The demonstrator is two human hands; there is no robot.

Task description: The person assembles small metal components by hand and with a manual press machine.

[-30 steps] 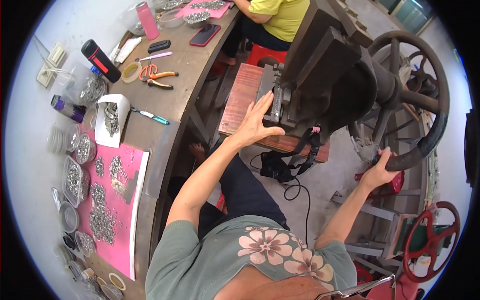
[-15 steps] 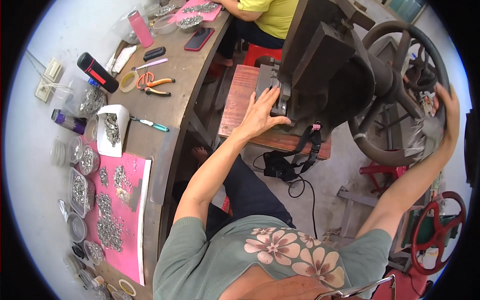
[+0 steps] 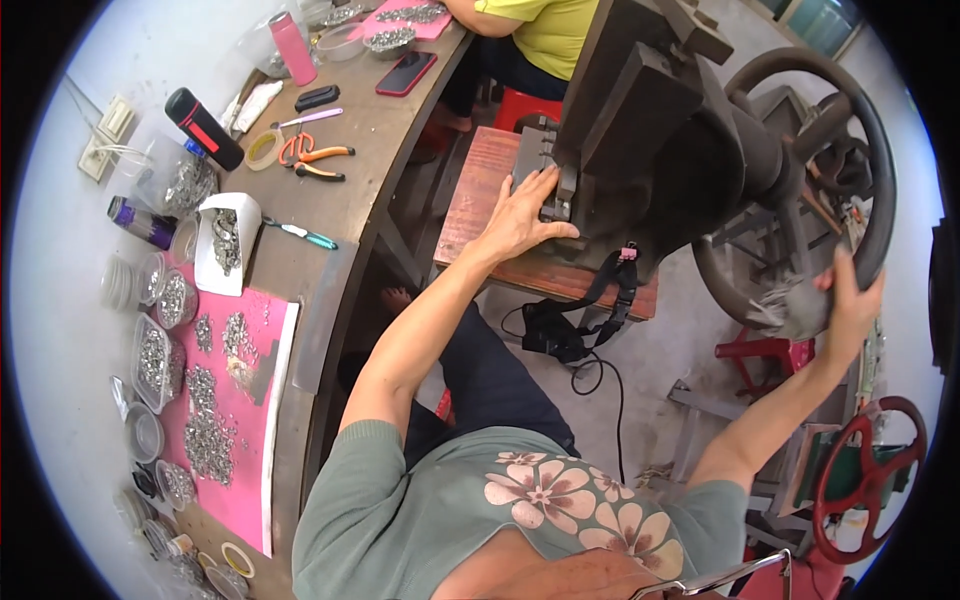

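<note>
My left hand (image 3: 522, 218) lies with fingers stretched out at the metal die block (image 3: 567, 190) on the base of a dark hand press (image 3: 650, 130). Its fingertips touch the block's near edge, and the thumb points to the right. Whether a small piece lies under the fingers, I cannot tell. At the right, my right hand (image 3: 850, 295) is closed round the rim of the press's big black handwheel (image 3: 880, 190). A frayed grey cloth (image 3: 797, 305) is wrapped on the rim beside that hand.
The press stands on a reddish wooden stand (image 3: 470, 200). A black strap (image 3: 615, 285) hangs off it. Left, a workbench (image 3: 350, 180) holds pliers (image 3: 320, 155), a white scoop (image 3: 205, 270) and a pink sheet (image 3: 255, 490) with small metal parts. A person in yellow (image 3: 545, 40) sits beyond.
The handwheel has turned, carrying the grey cloth down and left. My right hand has moved down and left with the rim. My left hand stays by the die block.
</note>
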